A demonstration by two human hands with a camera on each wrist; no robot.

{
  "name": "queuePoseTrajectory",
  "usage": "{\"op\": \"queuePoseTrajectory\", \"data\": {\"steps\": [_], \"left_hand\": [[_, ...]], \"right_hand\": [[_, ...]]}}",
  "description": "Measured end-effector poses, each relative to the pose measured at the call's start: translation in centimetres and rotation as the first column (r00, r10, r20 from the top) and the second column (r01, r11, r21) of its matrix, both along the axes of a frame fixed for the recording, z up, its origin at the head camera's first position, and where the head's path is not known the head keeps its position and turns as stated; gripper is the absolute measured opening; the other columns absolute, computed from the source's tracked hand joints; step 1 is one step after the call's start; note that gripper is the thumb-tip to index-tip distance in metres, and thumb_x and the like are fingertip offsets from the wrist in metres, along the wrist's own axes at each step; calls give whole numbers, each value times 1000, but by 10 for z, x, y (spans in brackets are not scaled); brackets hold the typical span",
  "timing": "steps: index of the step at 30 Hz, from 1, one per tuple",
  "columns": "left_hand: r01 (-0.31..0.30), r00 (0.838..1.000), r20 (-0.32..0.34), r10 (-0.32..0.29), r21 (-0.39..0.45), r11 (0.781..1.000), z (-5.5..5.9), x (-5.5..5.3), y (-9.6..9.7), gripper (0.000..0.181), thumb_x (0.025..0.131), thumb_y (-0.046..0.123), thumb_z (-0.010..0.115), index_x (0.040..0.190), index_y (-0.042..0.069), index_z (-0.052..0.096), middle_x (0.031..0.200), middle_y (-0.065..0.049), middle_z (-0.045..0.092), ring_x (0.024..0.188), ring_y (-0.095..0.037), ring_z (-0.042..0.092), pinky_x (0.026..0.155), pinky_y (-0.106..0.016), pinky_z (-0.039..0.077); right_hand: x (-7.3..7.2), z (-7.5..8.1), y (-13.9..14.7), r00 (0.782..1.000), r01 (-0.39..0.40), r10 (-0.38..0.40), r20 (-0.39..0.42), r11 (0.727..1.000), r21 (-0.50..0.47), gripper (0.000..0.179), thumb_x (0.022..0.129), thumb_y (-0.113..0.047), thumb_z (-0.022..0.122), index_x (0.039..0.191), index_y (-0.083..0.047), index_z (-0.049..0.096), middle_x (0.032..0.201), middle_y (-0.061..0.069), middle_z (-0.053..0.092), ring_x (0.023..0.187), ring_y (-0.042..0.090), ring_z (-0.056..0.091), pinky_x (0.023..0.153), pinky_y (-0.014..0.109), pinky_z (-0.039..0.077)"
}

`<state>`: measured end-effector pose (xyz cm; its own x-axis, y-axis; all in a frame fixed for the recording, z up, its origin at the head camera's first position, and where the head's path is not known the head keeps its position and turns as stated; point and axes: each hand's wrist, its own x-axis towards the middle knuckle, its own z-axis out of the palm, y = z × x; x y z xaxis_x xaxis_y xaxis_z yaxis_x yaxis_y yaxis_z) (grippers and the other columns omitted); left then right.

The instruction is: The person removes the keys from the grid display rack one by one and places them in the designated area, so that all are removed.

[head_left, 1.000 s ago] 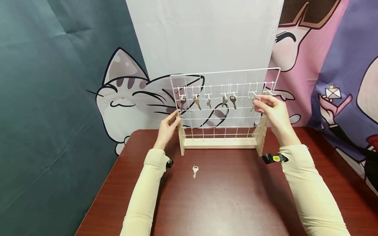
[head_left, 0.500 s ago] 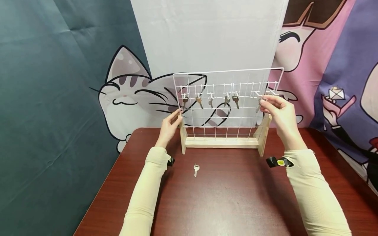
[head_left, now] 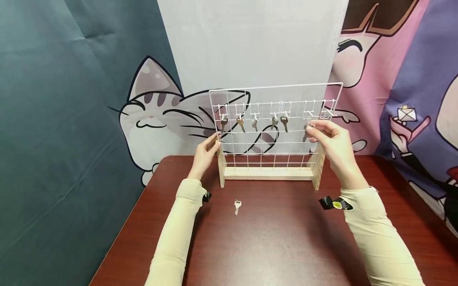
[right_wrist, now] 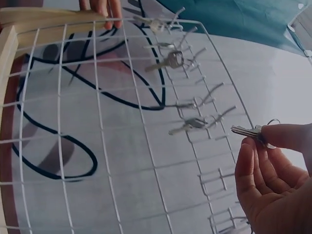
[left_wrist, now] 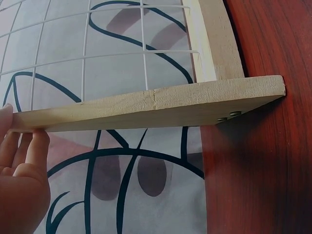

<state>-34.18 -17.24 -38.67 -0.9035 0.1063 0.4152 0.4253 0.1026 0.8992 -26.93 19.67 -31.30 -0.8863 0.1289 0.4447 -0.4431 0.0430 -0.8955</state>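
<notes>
Seven keys (head_left: 254,122), one rack (head_left: 275,173)

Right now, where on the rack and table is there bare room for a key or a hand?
The two hooks at the rack's right end are bare, above the key the right hand pinches. The table in front of the lone key is open. Crowded: five hung keys, and the left hand at the left post.
</notes>
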Motion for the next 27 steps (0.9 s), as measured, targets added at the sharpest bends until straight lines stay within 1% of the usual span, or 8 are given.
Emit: {"op": "queuePoseTrajectory", "data": {"steps": [5, 8, 10, 12, 15, 18, 22, 27], "left_hand": [[-6, 1000, 2, 6, -3, 1000, -2, 0, -1, 46, 99, 0, 61, 144, -6, 50, 138, -27, 56, 135, -33, 51, 112, -35, 42], [-9, 1000, -1, 9, -4, 1000, -11, -9, -3, 46, 100, 0, 61, 144, -6, 50, 139, -26, 56, 135, -32, 50, 113, -36, 41], [-19, 1000, -3, 19, -7, 1000, -16, -16, -4, 47, 100, 2, 61, 145, -5, 49, 139, -23, 57, 135, -31, 50, 113, -36, 41], [-17, 1000, -10, 17, 0, 1000, -22, -24, -3, 48, 101, 5, 61, 146, -4, 48, 140, -22, 57, 136, -30, 50, 113, -36, 40], [-20, 1000, -21, 20, 5, 1000, -21, -26, 0, 49, 101, 10, 63, 147, -1, 50, 140, -20, 58, 136, -28, 50, 113, -33, 41], [-31, 999, -21, 31, 15, 999, -21, -26, 0, 48, 101, 10, 63, 146, 0, 51, 139, -20, 59, 135, -26, 52, 112, -31, 42], [-43, 999, -11, 44, 25, 999, -23, -25, -1, 47, 100, 8, 63, 145, 0, 52, 138, -20, 60, 134, -25, 52, 111, -30, 42], [-36, 999, -12, 36, 22, 999, -25, -25, -2, 47, 101, 8, 63, 145, 0, 52, 139, -20, 59, 135, -25, 52, 111, -32, 42]], "right_hand": [[0, -13, -10, 999, 1, -8, 38, 986, 169, 29, 95, -19, 73, 117, 0, 71, 90, -11, 74, 77, 7, 69, 72, 19, 55], [-1, -22, -17, 998, -39, 26, 61, 974, 225, 33, 96, -20, 72, 120, 3, 69, 88, -12, 73, 77, 9, 70, 71, 20, 55], [-1, -28, -22, 995, -71, 50, 91, 967, 245, 34, 96, -20, 72, 121, 3, 68, 88, -10, 73, 76, 10, 70, 71, 20, 56], [-2, -33, -26, 990, -103, 75, 118, 962, 253, 34, 96, -20, 72, 121, 3, 68, 88, -7, 73, 76, 9, 71, 71, 21, 57], [-3, -40, -31, 982, -136, 96, 160, 957, 256, 36, 95, -20, 72, 122, 3, 67, 91, -2, 74, 77, 7, 70, 72, 21, 57], [-5, -48, -38, 974, -170, 123, 191, 952, 253, 38, 95, -20, 73, 123, 4, 66, 94, 1, 73, 79, 10, 71, 74, 23, 58], [-7, -61, -46, 960, -221, 166, 227, 945, 241, 37, 95, -18, 73, 122, 5, 66, 99, 12, 73, 81, 16, 73, 78, 25, 59], [-7, -76, -54, 948, -260, 202, 247, 937, 231, 35, 95, -15, 72, 121, 7, 65, 104, 24, 71, 81, 15, 73, 78, 25, 60]]}}
